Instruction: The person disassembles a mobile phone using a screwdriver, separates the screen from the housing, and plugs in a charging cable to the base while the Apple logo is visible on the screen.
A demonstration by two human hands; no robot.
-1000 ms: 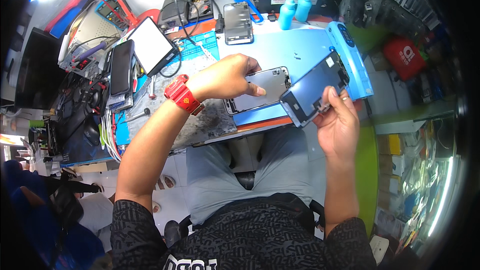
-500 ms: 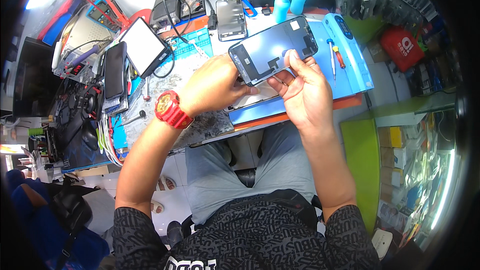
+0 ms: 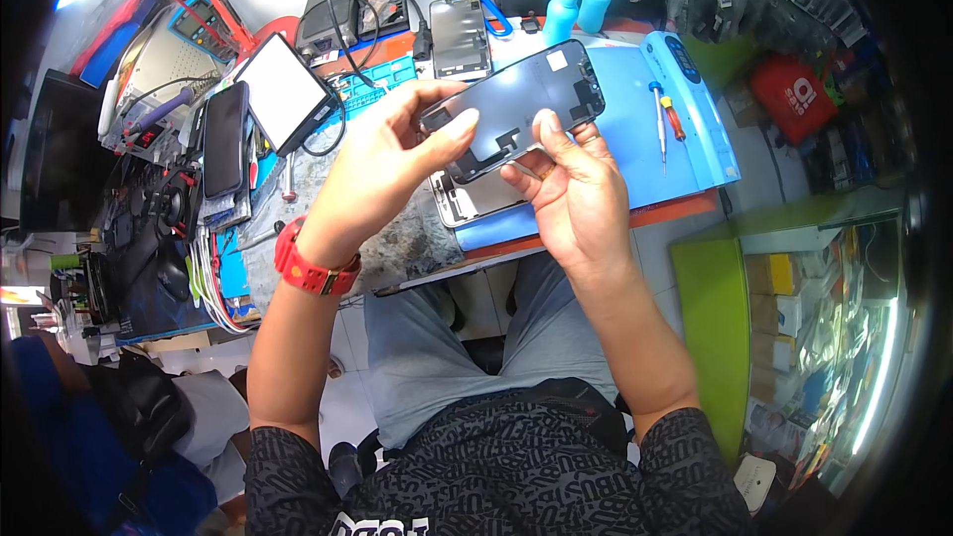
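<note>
A dark phone screen assembly (image 3: 520, 99), back side up with a small white square and black flex parts, is held tilted above the bench. My left hand (image 3: 392, 159), with a red watch on the wrist, grips its left end, thumb on top. My right hand (image 3: 576, 184) grips its lower right edge with the thumb and fingers. Underneath, partly hidden, another phone piece with a silver face (image 3: 476, 201) lies at the edge of the blue heated pad (image 3: 635, 159). Two small screwdrivers (image 3: 670, 124) lie to the right of the held screen.
Two cyan bottles (image 3: 561, 15) and another phone screen (image 3: 459, 40) stand or lie behind. A white light panel (image 3: 282, 91), dark phone (image 3: 225, 139), multimeter (image 3: 199, 25) and cables crowd the left. A green-edged display case (image 3: 710, 337) is at right; people are at lower left.
The screen swung from the right to the middle over the other piece, then shifted slightly left. My left hand moved from the lower piece onto the screen's left end; the screwdrivers came into view.
</note>
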